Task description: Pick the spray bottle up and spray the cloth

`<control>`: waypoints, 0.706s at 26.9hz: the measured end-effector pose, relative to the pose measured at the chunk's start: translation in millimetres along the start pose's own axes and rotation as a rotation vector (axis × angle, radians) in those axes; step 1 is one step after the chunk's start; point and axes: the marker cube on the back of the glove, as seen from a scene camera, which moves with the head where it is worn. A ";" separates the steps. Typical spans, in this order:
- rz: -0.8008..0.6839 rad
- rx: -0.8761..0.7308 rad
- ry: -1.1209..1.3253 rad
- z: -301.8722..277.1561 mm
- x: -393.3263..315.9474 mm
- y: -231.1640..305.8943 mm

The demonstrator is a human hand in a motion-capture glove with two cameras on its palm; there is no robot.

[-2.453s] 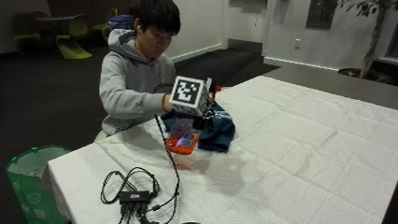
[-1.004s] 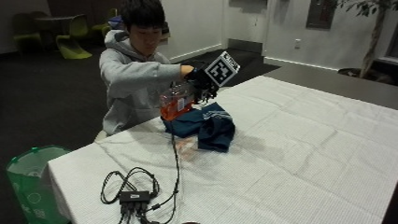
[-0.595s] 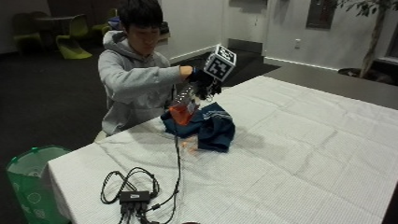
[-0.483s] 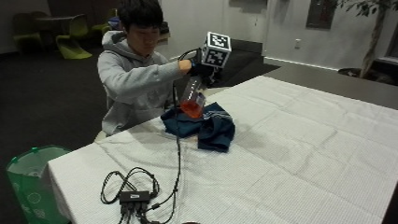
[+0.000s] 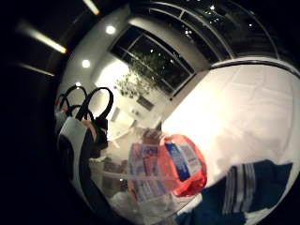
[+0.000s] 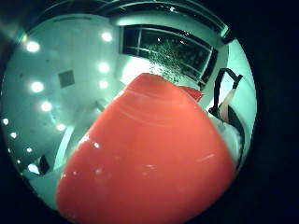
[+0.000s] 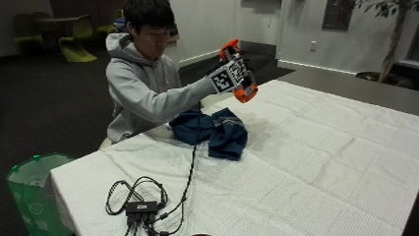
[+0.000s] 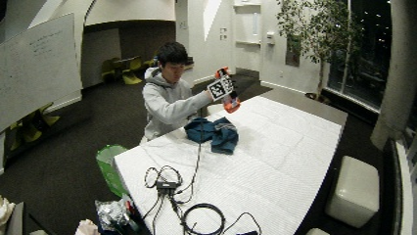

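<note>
Outside view: seated person holds the orange spray bottle (image 7: pixel 243 88) in the gloved right hand (image 7: pixel 230 74), raised well above the worktop (image 7: pixel 314 157), fingers wrapped round the bottle. Bottle is tilted, base end toward the worktop, top end up beside the hand. Little finger side palm view: bottle (image 5: pixel 173 168) is translucent orange with a printed label; a thin tube runs inside it; liquid level cannot be told. Thumb side palm view: orange bottle wall (image 6: pixel 149 158) fills most of the frame, close to the palm.

Dark blue cloth (image 7: pixel 213 130) lies crumpled on the white-covered worktop, below and apart from the bottle; pale stripes show on it (image 5: pixel 243 192).

Green bin (image 7: pixel 33 189) stands on the floor beside the worktop end; contents not discernible.
</note>
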 end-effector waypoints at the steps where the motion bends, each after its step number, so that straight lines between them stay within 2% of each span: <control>1: -0.002 0.023 -0.015 9.7 10.6 1.2; 9: 0.059 -0.043 0.072 58.6 91.3 11.3; 14: 0.088 -0.174 0.173 70.2 121.5 24.3; 19: 0.114 -0.141 0.194 82.4 131.3 7.6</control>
